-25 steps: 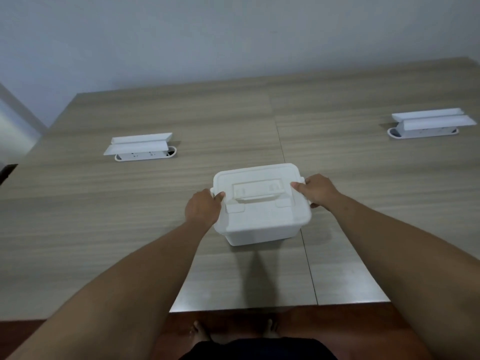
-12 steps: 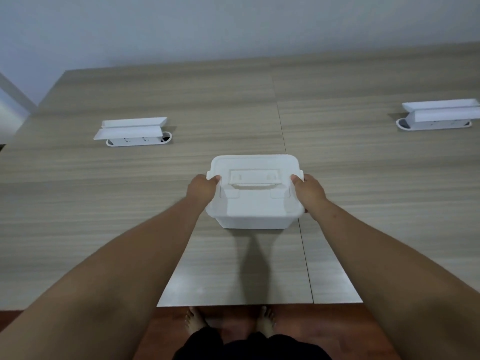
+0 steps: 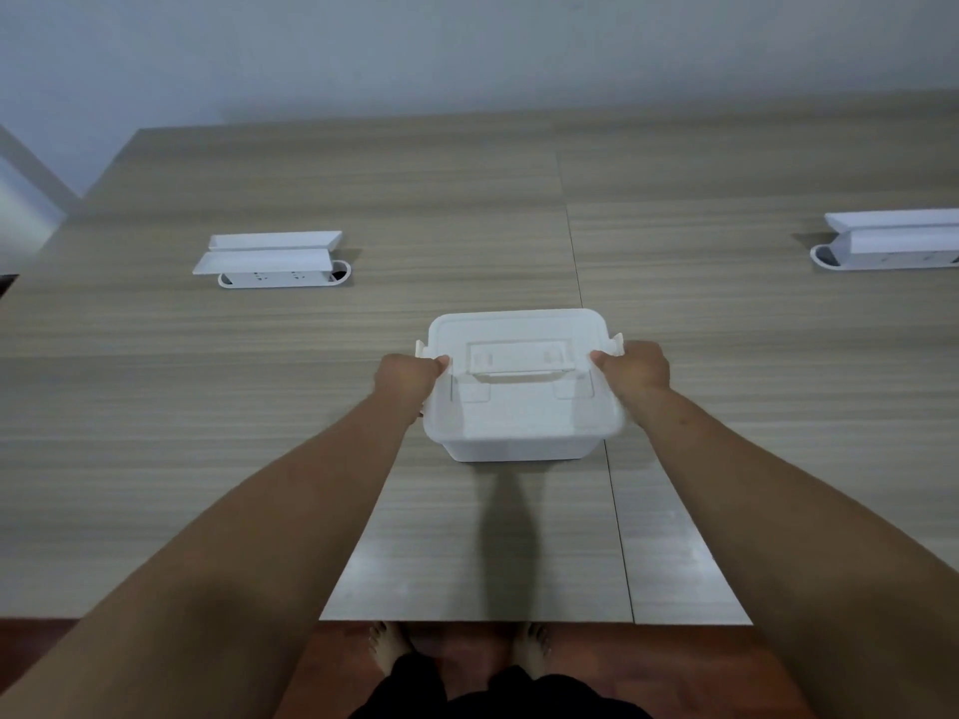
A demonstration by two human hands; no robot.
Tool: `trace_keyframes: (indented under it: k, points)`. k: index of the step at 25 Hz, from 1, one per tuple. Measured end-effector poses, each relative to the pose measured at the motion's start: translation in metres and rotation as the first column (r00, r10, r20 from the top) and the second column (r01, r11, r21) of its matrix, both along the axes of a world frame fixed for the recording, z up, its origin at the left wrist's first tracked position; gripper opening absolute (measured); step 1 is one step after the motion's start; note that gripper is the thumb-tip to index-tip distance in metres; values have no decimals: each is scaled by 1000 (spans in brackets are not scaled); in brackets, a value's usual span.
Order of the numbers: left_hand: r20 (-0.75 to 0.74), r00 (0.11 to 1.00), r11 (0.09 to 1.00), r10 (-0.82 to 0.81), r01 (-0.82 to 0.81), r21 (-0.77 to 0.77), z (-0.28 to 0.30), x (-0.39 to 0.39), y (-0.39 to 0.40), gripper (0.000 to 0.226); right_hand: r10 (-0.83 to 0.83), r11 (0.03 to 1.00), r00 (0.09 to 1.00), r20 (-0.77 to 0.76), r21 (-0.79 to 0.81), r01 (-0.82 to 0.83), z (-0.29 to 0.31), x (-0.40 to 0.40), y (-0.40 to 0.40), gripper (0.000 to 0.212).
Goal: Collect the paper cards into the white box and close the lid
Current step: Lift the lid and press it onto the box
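The white box (image 3: 519, 443) stands on the wooden table (image 3: 259, 433) in front of me, with its lid (image 3: 519, 407) down on top and a flat handle lying in the lid's middle. My left hand (image 3: 407, 378) grips the box's left side, thumb on the lid's edge by the left latch. My right hand (image 3: 635, 373) grips the right side the same way, thumb on the lid. No paper cards are in sight; the lid hides the inside of the box.
A white socket unit (image 3: 272, 262) with raised flaps sits on the table at the back left, another socket unit (image 3: 892, 241) at the back right. The table's near edge runs just above my bare feet (image 3: 386, 648). A grey wall stands behind.
The box has been squared up from a slight tilt and sits straight in front of me. Both hands have shifted from its corners to its two sides.
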State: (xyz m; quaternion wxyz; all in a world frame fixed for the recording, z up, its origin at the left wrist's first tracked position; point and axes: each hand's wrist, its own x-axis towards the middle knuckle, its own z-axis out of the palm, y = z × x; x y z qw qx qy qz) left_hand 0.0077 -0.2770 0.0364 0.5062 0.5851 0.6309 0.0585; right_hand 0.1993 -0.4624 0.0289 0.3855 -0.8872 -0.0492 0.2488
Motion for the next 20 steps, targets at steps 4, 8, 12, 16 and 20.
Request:
trace_keyframes:
  k: [4, 8, 12, 16, 20]
  points:
    - [-179, 981, 961, -79, 123, 249, 1, 1, -15, 45, 71, 993, 981, 183, -108, -52, 5, -19, 7, 30]
    - [12, 988, 986, -156, 155, 57, -2, -11, -15, 47, 146, 989, 987, -66, 31, -144, 3, -21, 0, 41]
    - [200, 954, 969, -225, 240, -54, 1, -18, -11, 62, 131, 991, 984, -118, 34, -128, 7, -26, 4, 80]
    - [-61, 985, 975, -162, 169, 143, -3, 5, -21, 87, 76, 990, 996, 37, -119, -71, 4, -38, 15, 101]
    - [-421, 872, 706, -251, 462, 536, -23, 13, -36, 63, 37, 989, 986, 160, -146, -13, -2, -43, 18, 86]
